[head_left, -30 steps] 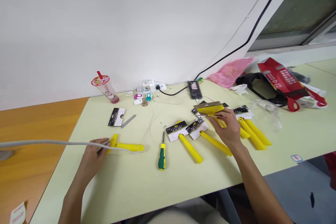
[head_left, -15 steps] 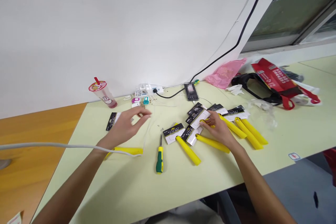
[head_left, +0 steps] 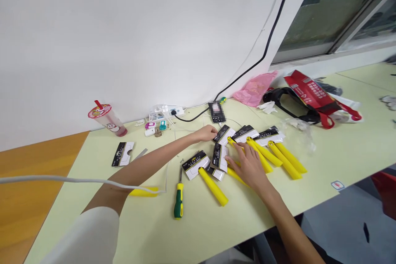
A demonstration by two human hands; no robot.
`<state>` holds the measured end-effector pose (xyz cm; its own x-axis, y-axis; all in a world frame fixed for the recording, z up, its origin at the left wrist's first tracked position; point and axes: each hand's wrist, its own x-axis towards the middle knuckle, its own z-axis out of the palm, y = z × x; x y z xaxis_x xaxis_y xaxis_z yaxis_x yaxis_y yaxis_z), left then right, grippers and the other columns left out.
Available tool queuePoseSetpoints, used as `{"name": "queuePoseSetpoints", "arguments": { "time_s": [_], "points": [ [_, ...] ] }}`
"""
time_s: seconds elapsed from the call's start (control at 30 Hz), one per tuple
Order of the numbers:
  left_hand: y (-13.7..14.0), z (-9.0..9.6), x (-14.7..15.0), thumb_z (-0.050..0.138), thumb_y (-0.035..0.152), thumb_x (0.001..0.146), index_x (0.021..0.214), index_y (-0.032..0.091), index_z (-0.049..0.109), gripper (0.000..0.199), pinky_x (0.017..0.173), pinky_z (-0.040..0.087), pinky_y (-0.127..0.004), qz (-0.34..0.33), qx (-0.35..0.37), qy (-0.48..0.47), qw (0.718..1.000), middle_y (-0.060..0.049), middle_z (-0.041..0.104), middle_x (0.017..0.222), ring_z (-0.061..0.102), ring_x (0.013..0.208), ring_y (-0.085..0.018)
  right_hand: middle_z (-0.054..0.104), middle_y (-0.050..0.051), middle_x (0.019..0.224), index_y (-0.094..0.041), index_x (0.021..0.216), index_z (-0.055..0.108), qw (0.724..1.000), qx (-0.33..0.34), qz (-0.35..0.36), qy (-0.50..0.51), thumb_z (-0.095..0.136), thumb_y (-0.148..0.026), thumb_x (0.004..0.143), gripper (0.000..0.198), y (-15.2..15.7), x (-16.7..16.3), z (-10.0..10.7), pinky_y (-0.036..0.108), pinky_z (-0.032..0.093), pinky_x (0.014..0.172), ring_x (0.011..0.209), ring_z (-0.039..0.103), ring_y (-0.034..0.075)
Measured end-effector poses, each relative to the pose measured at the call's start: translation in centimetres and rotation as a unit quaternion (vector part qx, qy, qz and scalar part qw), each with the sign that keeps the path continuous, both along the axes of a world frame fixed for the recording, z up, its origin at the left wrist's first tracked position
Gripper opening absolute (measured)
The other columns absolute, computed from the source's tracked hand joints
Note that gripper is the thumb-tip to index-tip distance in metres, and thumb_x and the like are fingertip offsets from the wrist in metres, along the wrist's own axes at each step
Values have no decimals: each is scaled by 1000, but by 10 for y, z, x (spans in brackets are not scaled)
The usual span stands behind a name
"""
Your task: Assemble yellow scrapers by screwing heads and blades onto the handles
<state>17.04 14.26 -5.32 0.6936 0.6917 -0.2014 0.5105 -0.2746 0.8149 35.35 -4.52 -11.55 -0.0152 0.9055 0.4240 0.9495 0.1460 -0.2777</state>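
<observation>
Beyond my right hand, my left hand [head_left: 206, 133] reaches across the table, fingers drawn together at the left edge of a black-and-white packaging card [head_left: 223, 135]. Whether it pinches the card is hard to see. My right hand [head_left: 250, 166] lies over the group with its fingers spread, the index finger by a yellow handle [head_left: 261, 154]. Its thumb tip meets the edge of another packaging card [head_left: 219, 156]. Several yellow handles with such cards fan out around both hands. Nearer me lie a carded yellow handle [head_left: 213, 186] and a green-and-yellow screwdriver [head_left: 178, 201].
A drink cup with a straw [head_left: 108, 120] stands at the back left, near a power strip [head_left: 176, 111]. A loose card [head_left: 123, 154] lies left of my forearm. A white cable [head_left: 77, 179] crosses in front. Pink plastic [head_left: 255, 88] and a red bag [head_left: 312, 93] lie back right.
My left hand has moved right, from above the left side to the cards. My right hand has shifted and spread its fingers; the card it held now lies lower. The view has shifted slightly.
</observation>
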Motion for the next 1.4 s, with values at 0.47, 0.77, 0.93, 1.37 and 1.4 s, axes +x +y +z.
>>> {"name": "queuePoseSetpoints", "arguments": {
  "time_s": [0.47, 0.77, 0.93, 1.37, 1.4],
  "points": [
    [-55, 5, -13, 58, 39, 111, 133, 17, 81, 39, 118, 42, -45, -175, 216, -34, 960, -16, 79, 130, 67, 128, -30, 63, 22, 150, -18, 123, 76, 1000, -17, 1, 12, 45, -62, 113, 54, -2, 3, -8, 68, 57, 110, 133, 63, 45],
    [-54, -1, -10, 57, 48, 110, 140, 20, 71, 44, 115, 46, -49, -56, 306, 64, 948, -14, 72, 136, 61, 127, -34, 65, 25, 146, -13, 134, 70, 997, 39, -61, 16, 43, -51, 115, 50, 3, 29, 3, 61, 53, 112, 131, 63, 42],
    [-39, 2, -1, 61, 40, 106, 147, 18, 62, 46, 117, 47, -51, -25, 335, 73, 939, -15, 66, 143, 59, 132, -35, 71, 26, 130, -9, 142, 64, 979, -55, -190, -41, 63, -54, 104, 59, 13, 70, 3, 62, 55, 101, 121, 64, 48],
    [-22, -2, 44, 65, 26, 101, 119, 17, 73, 22, 112, 53, -45, -88, 297, -7, 951, -12, 78, 122, 72, 117, -29, 74, 20, 124, -19, 127, 60, 987, -18, -129, 95, 48, -49, 107, 37, -1, 85, -11, 51, 61, 86, 104, 74, 39],
    [-23, -4, 46, 66, 26, 101, 120, 17, 73, 23, 111, 54, -45, -86, 294, -18, 952, -13, 78, 122, 72, 116, -29, 75, 19, 123, -20, 127, 58, 986, -2, -123, 116, 48, -52, 109, 38, -4, 85, -10, 50, 61, 85, 104, 75, 38]
  ]
}}
